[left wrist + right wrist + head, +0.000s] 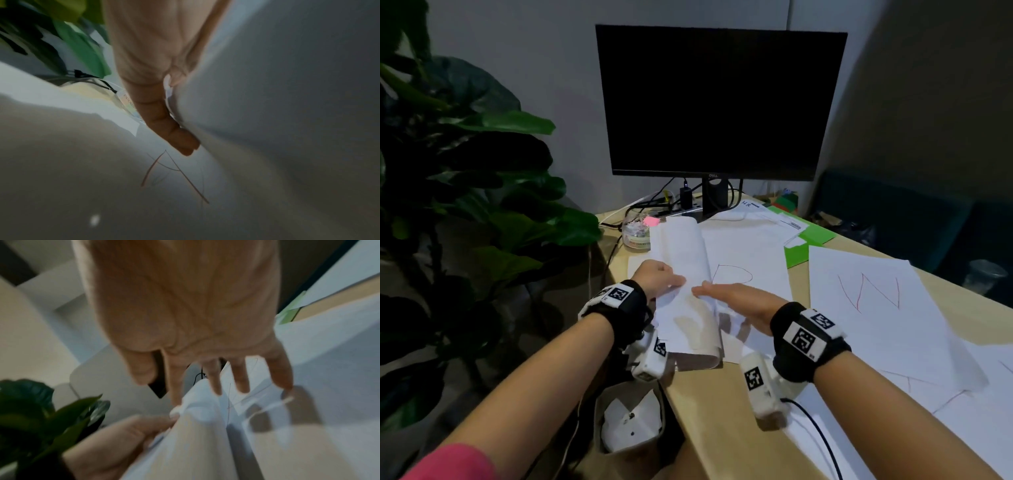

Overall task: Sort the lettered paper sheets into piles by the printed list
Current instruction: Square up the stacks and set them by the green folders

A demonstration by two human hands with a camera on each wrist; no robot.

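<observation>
In the left grip, fingers pinched on its edge, a curled stack of white paper sheets lifts off the pale wooden worktop; the right grip hovers flat and slack just beside it, holding nothing. Mid-sort, I judge; next, peel off one sheet and read its letter.

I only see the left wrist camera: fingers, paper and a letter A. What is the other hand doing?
Observer: The right hand is open, fingers straight, over the bunch of sheets that the left hand grips.
Operator: Any other letters?
Observer: A sheet with a red D lies flat on the table beyond the hands.
Operator: And further right?
Observer: A sheet with a red letter like an N lies there, apart from both hands.
</observation>
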